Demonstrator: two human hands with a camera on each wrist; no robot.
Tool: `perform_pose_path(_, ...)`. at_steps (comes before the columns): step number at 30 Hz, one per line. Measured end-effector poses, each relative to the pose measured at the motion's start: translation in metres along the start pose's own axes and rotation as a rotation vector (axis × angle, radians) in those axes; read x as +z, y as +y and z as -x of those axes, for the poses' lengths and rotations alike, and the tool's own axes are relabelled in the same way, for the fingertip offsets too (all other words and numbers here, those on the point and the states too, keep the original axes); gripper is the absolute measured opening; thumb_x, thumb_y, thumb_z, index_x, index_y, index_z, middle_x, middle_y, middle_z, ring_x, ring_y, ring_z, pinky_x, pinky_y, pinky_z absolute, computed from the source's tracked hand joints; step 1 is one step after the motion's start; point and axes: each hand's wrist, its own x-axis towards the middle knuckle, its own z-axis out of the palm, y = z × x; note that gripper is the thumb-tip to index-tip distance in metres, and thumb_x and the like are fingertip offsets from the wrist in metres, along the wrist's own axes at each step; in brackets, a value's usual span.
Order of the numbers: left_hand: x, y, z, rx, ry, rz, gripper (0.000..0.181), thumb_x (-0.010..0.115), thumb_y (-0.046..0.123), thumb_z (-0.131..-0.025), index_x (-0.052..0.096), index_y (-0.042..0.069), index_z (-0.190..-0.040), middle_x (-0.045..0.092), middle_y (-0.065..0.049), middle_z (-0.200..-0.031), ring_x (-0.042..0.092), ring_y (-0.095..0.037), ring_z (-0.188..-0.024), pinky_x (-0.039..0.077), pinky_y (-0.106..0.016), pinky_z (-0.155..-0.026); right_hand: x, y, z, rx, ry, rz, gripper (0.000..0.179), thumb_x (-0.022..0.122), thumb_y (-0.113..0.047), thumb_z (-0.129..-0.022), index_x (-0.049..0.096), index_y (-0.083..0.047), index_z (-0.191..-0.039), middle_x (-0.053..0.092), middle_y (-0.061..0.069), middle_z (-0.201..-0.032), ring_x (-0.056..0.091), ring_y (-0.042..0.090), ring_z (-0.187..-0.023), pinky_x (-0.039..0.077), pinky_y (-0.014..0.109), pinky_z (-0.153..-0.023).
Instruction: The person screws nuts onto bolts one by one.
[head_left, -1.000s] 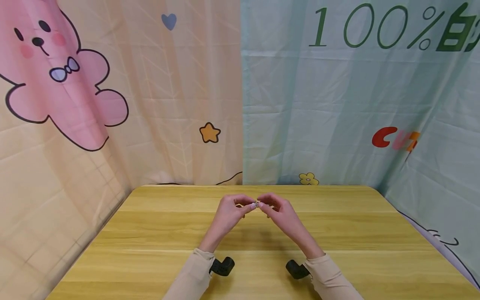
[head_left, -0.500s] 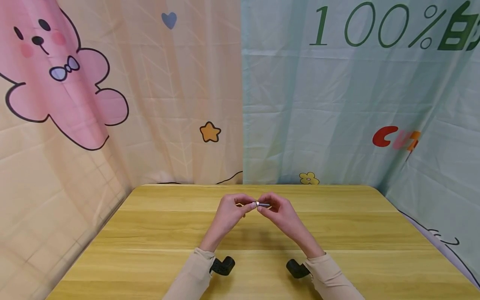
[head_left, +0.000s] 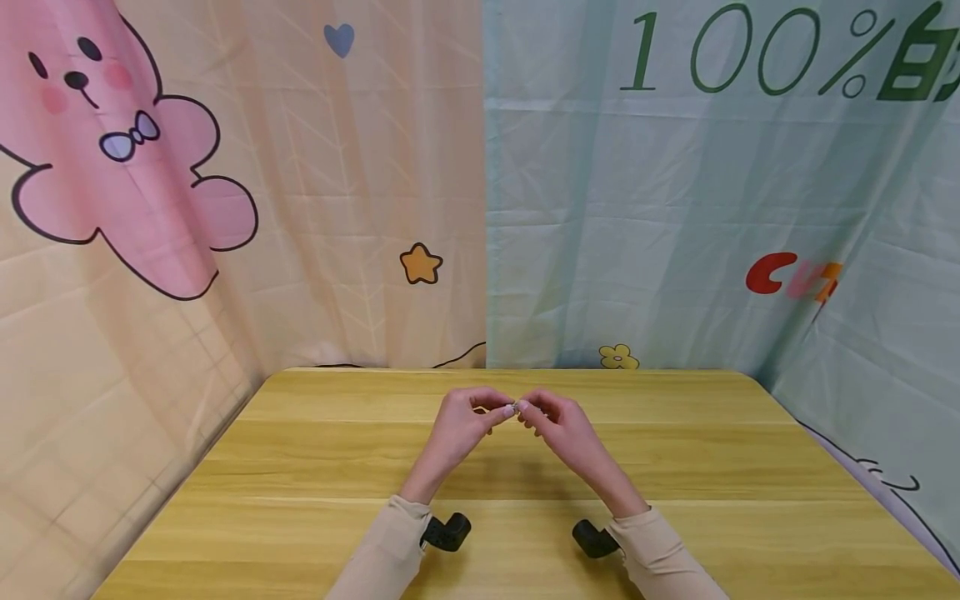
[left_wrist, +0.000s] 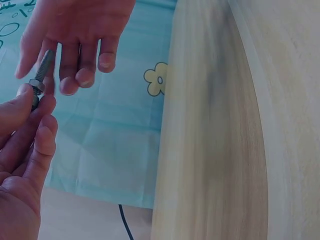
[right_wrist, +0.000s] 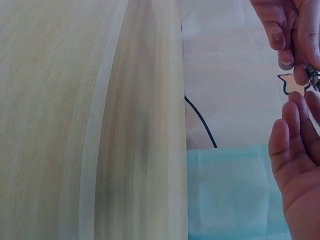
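Note:
Held up over the table, a small metal bolt (left_wrist: 45,64) carries a hex nut (left_wrist: 37,86) near its head end. My left hand (head_left: 463,418) pinches the bolt's head end between thumb and index finger, as the left wrist view shows. From the other side my right hand (head_left: 557,418) reaches around the threaded shank. Its index finger lies along the bolt beside the nut, while the right thumb (left_wrist: 29,52) stands apart from it. In the right wrist view the bolt (right_wrist: 313,76) shows only partly, at the edge.
Below the hands lies a wood-grain table (head_left: 517,542). Patterned cloth curtains (head_left: 360,167) hang behind it and at both sides. Black wrist mounts (head_left: 447,532) stick out from both sleeves. A dark cable (right_wrist: 201,120) hangs beyond the table's edge.
The right fingers close around the shank, spread off it with the shank showing half a second ago, and now cover it again in the head view. The left hand keeps its pinch in place.

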Motion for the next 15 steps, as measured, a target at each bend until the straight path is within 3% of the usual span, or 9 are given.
perform_pose_path(5,0.000,0.001,0.000,-0.003,0.011,-0.001,0.006,0.073,0.018,-0.091,0.077,0.015,-0.094,0.071,0.005,-0.089,0.061,-0.016,-0.072,0.052,-0.031,-0.059,0.001,0.004,-0.001,-0.096,-0.003,-0.053,0.020,0.068,-0.017,-0.095,0.065,-0.010,-0.114,0.066,0.004,-0.110,0.062,0.024,-0.105,0.052,0.037,-0.085)
perform_pose_path(9,0.001,0.001,-0.001,-0.010,0.012,0.012,0.006,0.073,0.016,-0.091,0.077,0.014,-0.094,0.071,0.004,-0.088,0.060,-0.016,-0.071,0.051,-0.029,-0.059,-0.001,-0.015,0.004,-0.155,-0.005,-0.048,0.019,0.066,0.000,-0.092,0.063,0.000,-0.111,0.066,0.013,-0.107,0.062,0.029,-0.103,0.052,0.039,-0.084)
perform_pose_path(15,0.000,0.001,-0.001,-0.013,0.017,0.005,0.005,0.074,0.017,-0.090,0.078,0.015,-0.093,0.071,0.005,-0.088,0.061,-0.016,-0.071,0.052,-0.030,-0.059,-0.003,-0.027,0.008,-0.160,-0.002,-0.028,0.017,0.066,0.001,-0.092,0.065,0.003,-0.109,0.067,0.014,-0.105,0.064,0.028,-0.098,0.053,0.038,-0.082)
